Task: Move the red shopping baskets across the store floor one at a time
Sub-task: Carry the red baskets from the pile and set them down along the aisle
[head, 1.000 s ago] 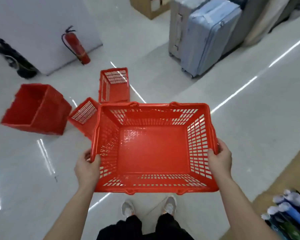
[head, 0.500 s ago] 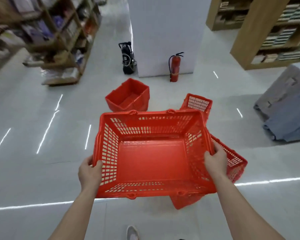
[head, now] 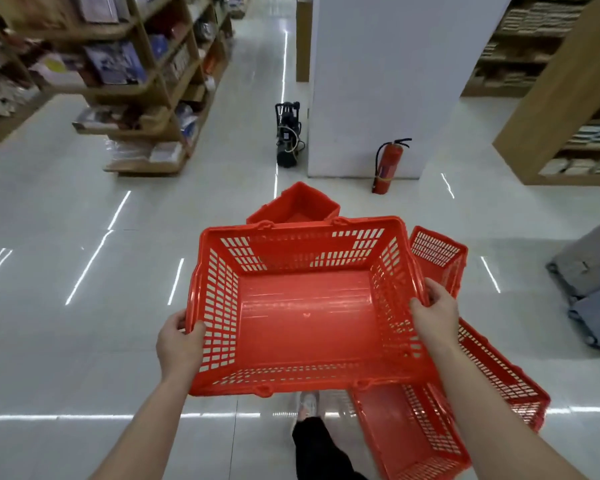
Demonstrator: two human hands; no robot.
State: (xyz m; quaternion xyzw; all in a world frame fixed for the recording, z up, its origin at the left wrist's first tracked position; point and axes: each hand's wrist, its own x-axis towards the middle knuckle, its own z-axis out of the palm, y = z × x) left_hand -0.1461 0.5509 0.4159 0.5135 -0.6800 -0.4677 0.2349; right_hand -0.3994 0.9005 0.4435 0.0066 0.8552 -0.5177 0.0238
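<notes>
Red shopping basket (head: 305, 313) is held up off the floor (head: 84, 306) in front of the person, open side up, approx level. The left hand (head: 179, 341) grips the rim of its left short side, thumb hooked over the top edge, fingers curled under the lip. The right hand (head: 433, 313) grips the right rim the same way, thumb inside against the mesh wall. Both bare forearms reach in from the bottom of the view.

Below and to the R of the held one, a second basket (head: 413, 427) lies tipped on the floor, partly hidden by the right forearm; can't tell if the two touch. Just beyond the R rim stands a third basket (head: 437, 258), mesh-sided. Behind the far rim sits a solid-walled red basket (head: 298, 206), upright.

A shoe (head: 309, 403) and a black trouser leg (head: 323, 448) show under the near rim.

Further out: a fire extinguisher (head: 388, 161) stands at the foot of a white pillar (head: 378, 81), w/ a black machine (head: 286, 136) at the pillar's L corner. Wooden shelves (head: 136, 81) of goods run along the L, more shelving (head: 568, 98) on the R, and suitcases (head: 593, 289) sit at the R edge. Labels on the extinguisher and shelf goods are too blurred to read
</notes>
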